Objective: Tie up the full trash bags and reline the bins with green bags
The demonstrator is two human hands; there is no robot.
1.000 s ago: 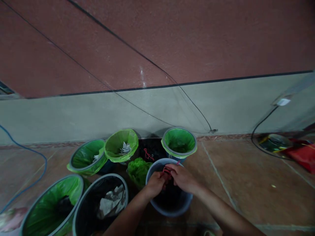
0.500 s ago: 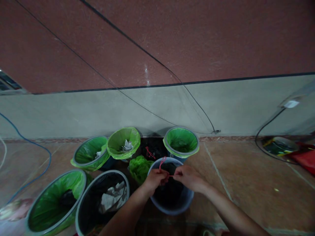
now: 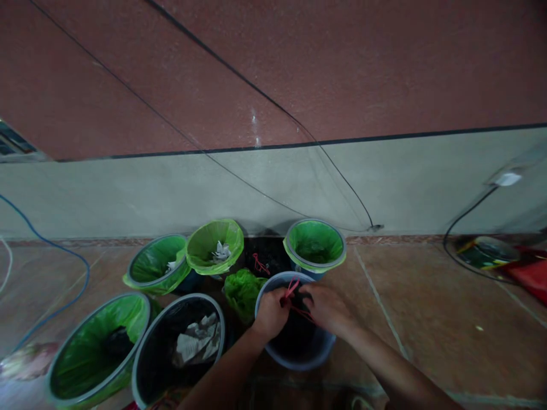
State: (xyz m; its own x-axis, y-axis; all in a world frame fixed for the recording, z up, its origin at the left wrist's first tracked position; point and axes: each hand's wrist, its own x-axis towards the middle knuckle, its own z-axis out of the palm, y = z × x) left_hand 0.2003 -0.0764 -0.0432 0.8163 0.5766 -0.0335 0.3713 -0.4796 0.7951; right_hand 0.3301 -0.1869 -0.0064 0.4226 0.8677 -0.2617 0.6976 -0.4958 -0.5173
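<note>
Over a pale blue-grey bin (image 3: 301,363), both hands work at a thin red drawstring (image 3: 292,286). My left hand (image 3: 272,314) is closed on the string, and a loop sticks up above its fingers. My right hand (image 3: 327,307) has curled fingers at the other side, with strands of the string running to it; its exact grip is partly hidden. Inside the bin, below the hands, lies a black plastic bag (image 3: 294,339). Directly left of the bin is a crumpled green bag (image 3: 243,291), and behind it a black bag (image 3: 273,253) with its own red string.
Green-lined bins stand at the back (image 3: 315,263), back left (image 3: 216,219) and front left (image 3: 92,393). A black-lined bin (image 3: 135,370) holds paper scraps. A blue cable (image 3: 88,279) crosses the floor at left. A red item (image 3: 530,276) lies far right by a black cable.
The string was stretched straight between the fingertips; now it forms loose loops. My left hand has turned, and my right hand's fingers have shifted slightly up and apart.
</note>
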